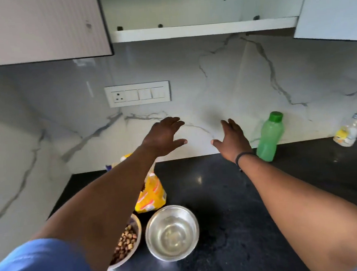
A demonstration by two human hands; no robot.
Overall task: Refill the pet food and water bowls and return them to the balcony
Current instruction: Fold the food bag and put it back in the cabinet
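Steel water bowl (pixel 172 232) clear; kibble bowl (pixel 126 244), yellow bag (pixel 151 195) half-hidden by forearm. Left hand (pixel 162 136), right hand (pixel 233 140): raised, outstretched, fingers spread, empty.

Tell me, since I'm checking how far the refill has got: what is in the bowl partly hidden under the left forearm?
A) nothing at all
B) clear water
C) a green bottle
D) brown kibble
D: the bowl beside the steel bowl holds brown chunks of kibble, while the steel one shows only a clear, shiny inside.
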